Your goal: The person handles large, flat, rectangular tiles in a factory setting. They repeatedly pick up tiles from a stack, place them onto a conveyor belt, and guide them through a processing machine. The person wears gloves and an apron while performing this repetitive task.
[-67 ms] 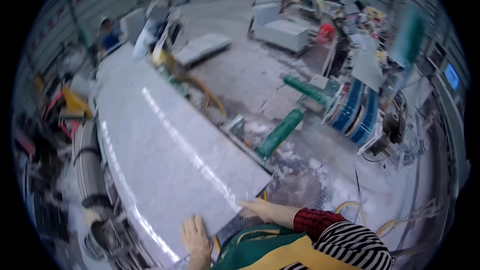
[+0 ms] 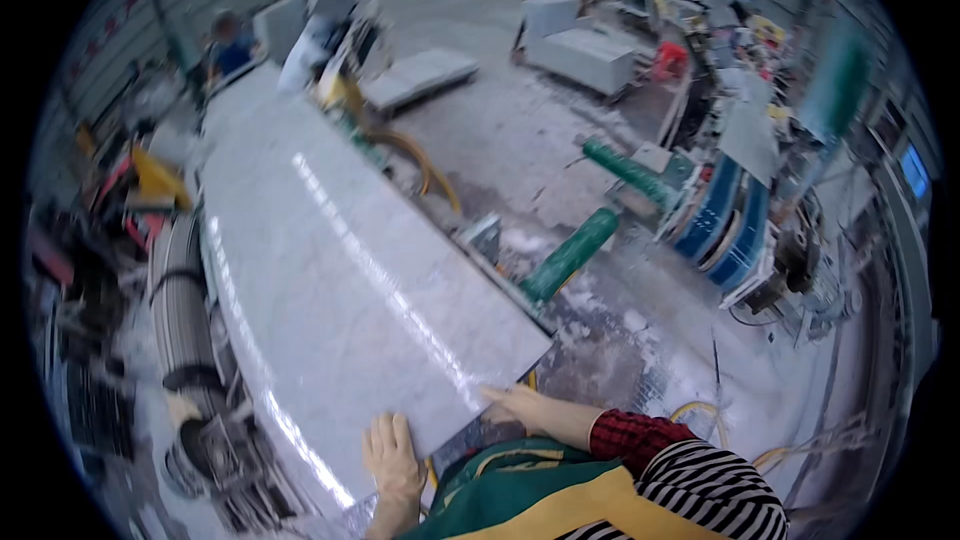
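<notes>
A long white, polished stone slab (image 2: 330, 280) stretches away from me, with two bright streaks of reflected light on it. My left hand (image 2: 393, 455) lies on the slab's near end, palm down, fingers stretched out. At the near right edge, my right hand (image 2: 522, 407) touches the slab with its fingers extended; part of them is hard to make out against the edge. No tool shows in either hand. A green and yellow apron (image 2: 540, 490) covers my front, close behind the slab's near edge.
Two green cylinders (image 2: 570, 255) jut out right of the slab, near a machine with blue curved bands (image 2: 740, 225). Along the left runs a ribbed grey cylinder (image 2: 182, 300). Stacked pale blocks (image 2: 575, 60) and a low slab (image 2: 425, 75) stand farther back. Another person (image 2: 230, 45) is far left.
The whole view has shifted slightly, with the scene now a little higher and to the right. Both hands remain on the slab.
</notes>
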Demonstrator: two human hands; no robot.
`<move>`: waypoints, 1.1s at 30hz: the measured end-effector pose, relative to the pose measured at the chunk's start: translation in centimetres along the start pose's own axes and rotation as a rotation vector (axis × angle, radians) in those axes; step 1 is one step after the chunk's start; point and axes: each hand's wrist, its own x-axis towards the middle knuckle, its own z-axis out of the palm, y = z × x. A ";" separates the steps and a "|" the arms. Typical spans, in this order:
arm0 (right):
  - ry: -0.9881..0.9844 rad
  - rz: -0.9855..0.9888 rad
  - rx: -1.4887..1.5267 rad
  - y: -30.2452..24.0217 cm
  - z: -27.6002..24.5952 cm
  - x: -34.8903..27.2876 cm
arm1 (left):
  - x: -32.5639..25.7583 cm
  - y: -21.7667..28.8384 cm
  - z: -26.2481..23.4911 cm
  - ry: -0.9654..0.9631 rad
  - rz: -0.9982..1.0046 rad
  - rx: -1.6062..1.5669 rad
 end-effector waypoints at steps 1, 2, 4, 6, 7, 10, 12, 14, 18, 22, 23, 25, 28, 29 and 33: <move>-0.063 -0.040 -0.009 2.2 -1.5 2.5 | -0.1 -0.1 0.3 -0.006 -0.002 0.002; -0.073 -0.081 0.009 2.4 -0.7 2.5 | -0.8 -0.9 0.7 0.025 0.001 0.042; -0.010 -0.130 -0.108 3.5 -1.1 3.8 | -1.3 -2.0 2.0 0.107 0.048 0.106; -0.024 -0.100 -0.164 3.5 -1.2 4.0 | -1.8 -2.3 2.7 0.110 0.023 0.124; -0.012 -0.096 -0.183 3.4 -1.4 3.8 | -1.8 -2.3 3.0 0.115 0.032 0.122; 0.046 -0.198 -0.255 4.2 -1.4 4.1 | -2.0 -2.3 3.2 0.093 0.049 0.123; 0.041 -0.171 -0.317 3.1 -0.9 2.9 | -1.4 -1.5 1.0 0.007 0.043 0.018; 0.073 -0.200 -0.350 3.9 -1.7 3.3 | -0.6 -1.8 -0.1 -0.039 0.075 -0.090; 0.104 -0.213 -0.420 7.9 -3.6 7.6 | 3.6 -7.7 -4.9 -0.016 0.068 -0.020; 0.125 -0.160 -0.433 6.7 -2.6 5.9 | 10.5 -18.5 -6.4 0.082 -0.235 0.077; 0.145 -0.185 -0.398 6.6 -2.5 5.6 | 11.5 -20.2 -6.1 -0.075 -0.364 -0.023; 0.163 -0.236 -0.324 6.6 -1.7 5.2 | 13.2 -22.8 -6.3 -0.391 -0.628 -0.201; 0.146 -0.099 -0.035 5.7 0.9 4.4 | 12.2 -26.0 -4.2 -0.364 -0.586 -0.076; 0.117 -0.018 -0.011 3.8 2.5 2.0 | 12.4 -24.9 -4.6 -0.354 -0.615 -0.112; 0.036 0.103 0.398 -0.4 6.7 -5.1 | 11.6 -20.4 -9.3 -0.316 -0.636 -0.198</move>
